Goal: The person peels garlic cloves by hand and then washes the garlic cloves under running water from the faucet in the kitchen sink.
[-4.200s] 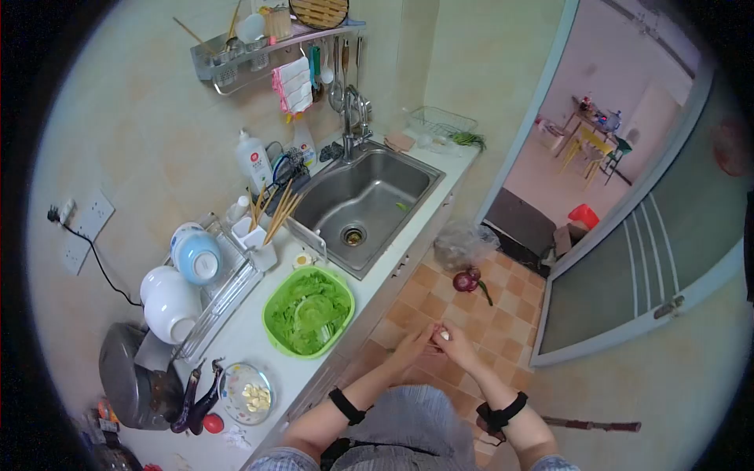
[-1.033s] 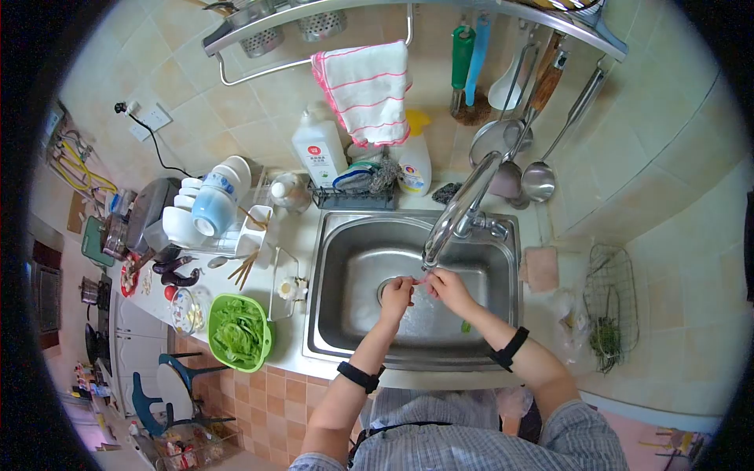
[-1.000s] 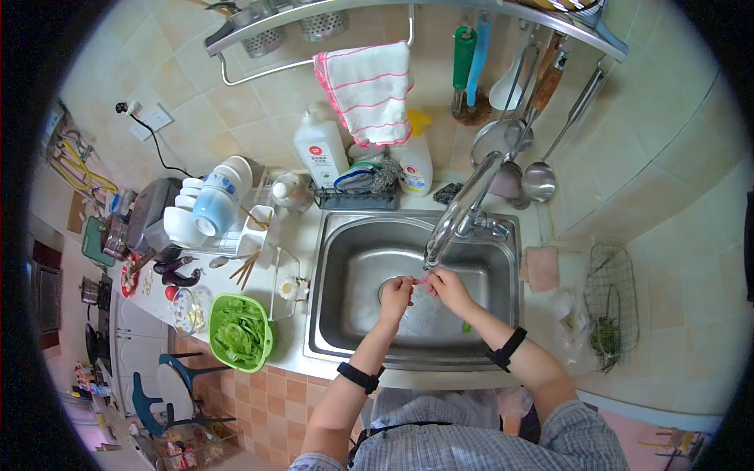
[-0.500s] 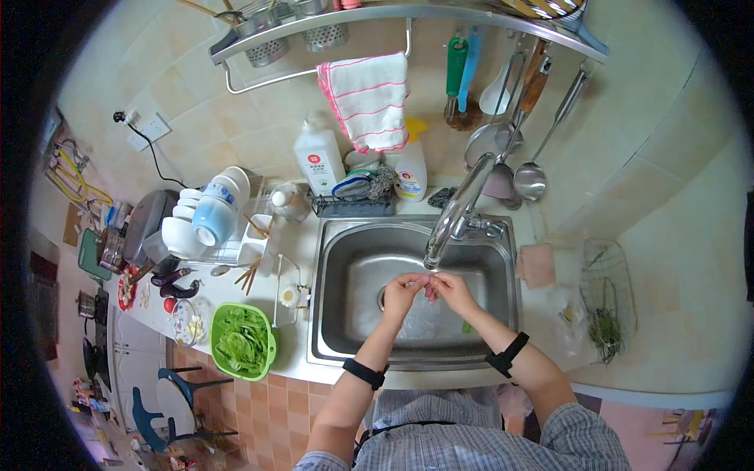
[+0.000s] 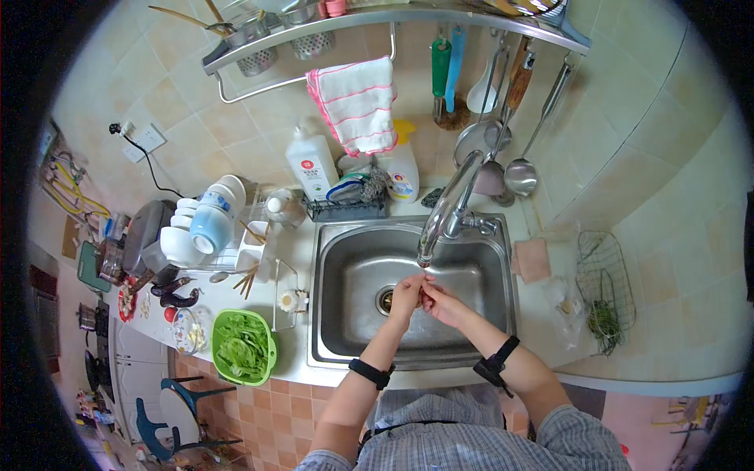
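Observation:
My left hand [image 5: 404, 298] and my right hand [image 5: 444, 305] meet over the sink [image 5: 361, 331], just below the faucet's [image 5: 441, 206] spout. Their fingers are curled and pressed together at the tips. Anything between them is too small or hidden to make out. The drain [image 5: 386, 301] shows just left of my left hand. Both wrists carry black bands.
Left of the sink stands a green basket [image 5: 272, 355] of leafy greens, near a dish rack with bowls [image 5: 212, 228], eggplants [image 5: 181, 297] and a glass bowl [image 5: 188, 331]. Bottles [image 5: 310, 165] and a sponge caddy [image 5: 345, 209] line the back. A wire basket [image 5: 605, 263] sits right.
My hands have drawn closer together, the right one turning more inward. A green leaf scrap and the splashing water seen in the basin earlier no longer show. The view has shifted slightly.

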`<state>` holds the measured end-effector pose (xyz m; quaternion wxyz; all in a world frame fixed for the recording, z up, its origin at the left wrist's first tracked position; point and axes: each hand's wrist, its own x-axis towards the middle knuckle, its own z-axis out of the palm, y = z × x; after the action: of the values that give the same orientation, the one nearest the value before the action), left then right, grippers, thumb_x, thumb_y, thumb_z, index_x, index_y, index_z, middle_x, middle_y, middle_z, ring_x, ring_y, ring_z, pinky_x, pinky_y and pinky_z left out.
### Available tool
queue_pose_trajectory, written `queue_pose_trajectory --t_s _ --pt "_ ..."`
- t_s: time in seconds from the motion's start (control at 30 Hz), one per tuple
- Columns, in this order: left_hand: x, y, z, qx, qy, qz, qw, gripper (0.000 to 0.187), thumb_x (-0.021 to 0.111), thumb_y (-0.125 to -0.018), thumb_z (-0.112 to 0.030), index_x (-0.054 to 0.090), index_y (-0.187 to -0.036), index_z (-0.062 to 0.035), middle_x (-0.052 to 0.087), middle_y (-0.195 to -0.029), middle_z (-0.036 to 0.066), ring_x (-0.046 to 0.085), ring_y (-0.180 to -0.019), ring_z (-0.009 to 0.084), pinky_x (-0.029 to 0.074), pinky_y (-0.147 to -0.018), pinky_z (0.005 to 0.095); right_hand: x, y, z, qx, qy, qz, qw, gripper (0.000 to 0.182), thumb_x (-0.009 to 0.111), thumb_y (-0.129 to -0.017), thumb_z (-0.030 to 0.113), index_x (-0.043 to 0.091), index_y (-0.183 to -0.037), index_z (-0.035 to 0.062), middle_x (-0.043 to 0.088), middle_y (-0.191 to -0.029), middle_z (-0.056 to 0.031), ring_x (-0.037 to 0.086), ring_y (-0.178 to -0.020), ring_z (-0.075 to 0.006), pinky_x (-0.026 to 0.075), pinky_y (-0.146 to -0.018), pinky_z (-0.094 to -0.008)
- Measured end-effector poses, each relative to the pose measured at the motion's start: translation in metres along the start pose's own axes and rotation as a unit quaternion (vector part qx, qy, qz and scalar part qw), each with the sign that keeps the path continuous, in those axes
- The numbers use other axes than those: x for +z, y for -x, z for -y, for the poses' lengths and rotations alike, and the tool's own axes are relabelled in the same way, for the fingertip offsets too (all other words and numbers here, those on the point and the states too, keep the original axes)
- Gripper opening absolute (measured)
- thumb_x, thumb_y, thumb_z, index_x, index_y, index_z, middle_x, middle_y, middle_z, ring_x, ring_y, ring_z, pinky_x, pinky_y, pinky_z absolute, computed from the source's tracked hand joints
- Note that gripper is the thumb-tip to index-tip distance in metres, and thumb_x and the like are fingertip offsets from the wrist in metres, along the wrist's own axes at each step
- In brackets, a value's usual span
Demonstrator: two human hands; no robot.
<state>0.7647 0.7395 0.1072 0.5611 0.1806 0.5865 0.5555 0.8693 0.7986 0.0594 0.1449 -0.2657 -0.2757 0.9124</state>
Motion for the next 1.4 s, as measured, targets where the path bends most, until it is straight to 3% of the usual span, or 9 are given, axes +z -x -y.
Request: queue_pose_trajectory --t_s 0.2,0.27,0.37,0.5,0.8,1.07,1.23,1.33,1.4 --pt "-0.007 -0.009 0.005 0.027 -0.011 0.022 0.999 0.025 0.05 -0.084 -0.029 0.062 -0.087 -0.0077 0.055 -0.061 0.0 0.051 -0.054 0.0078 0.039 -0.047 0.0207 -0.004 -0.016 -0.019 -0.006 -0.144 -0.014 0.989 0.013 0.052 -0.083 0.026 0.052 -0.084 0.0131 0.047 -0.069 0.0049 0.043 -0.062 -0.0039 0.038 -0.055 -0.017" --pt "-0.001 -0.005 0.002 0.132 -0.247 -0.092 0.956 0.026 0.051 -0.083 -0.027 0.062 -0.087 -0.0033 0.06 -0.068 0.008 0.056 -0.059 0.0144 0.043 -0.053 0.0271 -0.002 -0.019 -0.02 -0.023 -0.155 -0.034 0.987 0.011 0.055 -0.082 0.023 0.054 -0.084 0.0128 0.047 -0.068 0.0045 0.044 -0.062 -0.004 0.04 -0.055 -0.0179" --pt "-0.006 -0.011 0.015 0.227 -0.362 -0.166 0.889 0.026 0.054 -0.08 -0.025 0.061 -0.088 -0.0011 0.062 -0.078 0.014 0.059 -0.067 0.0184 0.044 -0.059 0.0303 0.008 -0.015 -0.012 -0.11 -0.005 -0.143 0.984 0.011 0.055 -0.081 0.021 0.055 -0.088 0.0116 0.051 -0.073 0.0031 0.047 -0.066 -0.0065 0.044 -0.06 -0.0214" --pt "-0.012 -0.013 0.017 0.265 -0.321 -0.152 0.896 0.022 0.059 -0.077 -0.023 0.064 -0.084 -0.0032 0.063 -0.074 0.014 0.06 -0.064 0.017 0.045 -0.056 0.0278 0.008 -0.012 -0.008 -0.067 0.066 -0.187 0.978 0.013 0.054 -0.082 0.022 0.054 -0.09 0.0121 0.055 -0.079 0.0019 0.052 -0.073 -0.0099 0.044 -0.064 -0.0267" --pt "-0.021 -0.019 0.013 0.163 -0.418 -0.126 0.885 0.023 0.059 -0.076 -0.02 0.062 -0.069 0.0017 0.06 -0.061 0.015 0.06 -0.055 0.0214 0.045 -0.05 0.0296 0.005 -0.01 -0.011 0.052 0.115 -0.126 0.984 0.022 0.048 -0.085 0.026 0.054 -0.095 0.0064 0.057 -0.09 -0.004 0.056 -0.086 -0.016 0.046 -0.074 -0.0315" --pt "-0.028 -0.04 0.038 0.177 -0.302 -0.127 0.928 0.023 0.047 -0.081 -0.02 0.058 -0.08 0.0008 0.059 -0.069 0.018 0.058 -0.065 0.0289 0.044 -0.06 0.0349 0.001 -0.014 -0.005 -0.07 0.077 -0.059 0.993 0.026 0.04 -0.085 0.006 0.048 -0.108 -0.0039 0.054 -0.102 -0.0101 0.053 -0.095 -0.0189 0.042 -0.086 -0.0312" --pt "-0.047 -0.038 0.038 0.07 -0.185 -0.14 0.97 0.02 0.043 -0.082 -0.014 0.057 -0.088 -0.0013 0.06 -0.075 0.012 0.056 -0.065 0.0176 0.043 -0.059 0.0292 0.003 -0.022 -0.011 -0.099 -0.002 -0.031 0.995 0.027 0.044 -0.079 0.0 0.05 -0.104 -0.0028 0.054 -0.102 -0.0108 0.053 -0.094 -0.0188 0.041 -0.087 -0.0302" --pt "-0.059 -0.03 0.04 -0.031 -0.094 -0.064 0.993 0.025 0.041 -0.085 -0.016 0.05 -0.102 -0.0004 0.055 -0.078 0.004 0.05 -0.063 0.0105 0.041 -0.056 0.0214 0.014 -0.036 -0.006 -0.119 0.032 -0.16 0.979 0.009 0.046 -0.075 0.004 0.054 -0.079 0.0023 0.056 -0.079 -0.0074 0.052 -0.071 -0.0135 0.042 -0.065 -0.0241" --pt "-0.058 -0.026 0.043 -0.033 -0.041 -0.04 0.998 0.025 0.041 -0.083 -0.012 0.048 -0.104 0.0 0.055 -0.076 0.004 0.05 -0.061 0.0099 0.041 -0.055 0.0207 0.014 -0.039 -0.001 -0.111 0.072 -0.122 0.984 0.008 0.043 -0.075 0.004 0.05 -0.071 0.0053 0.05 -0.068 -0.0041 0.046 -0.061 -0.0115 0.037 -0.056 -0.0239"
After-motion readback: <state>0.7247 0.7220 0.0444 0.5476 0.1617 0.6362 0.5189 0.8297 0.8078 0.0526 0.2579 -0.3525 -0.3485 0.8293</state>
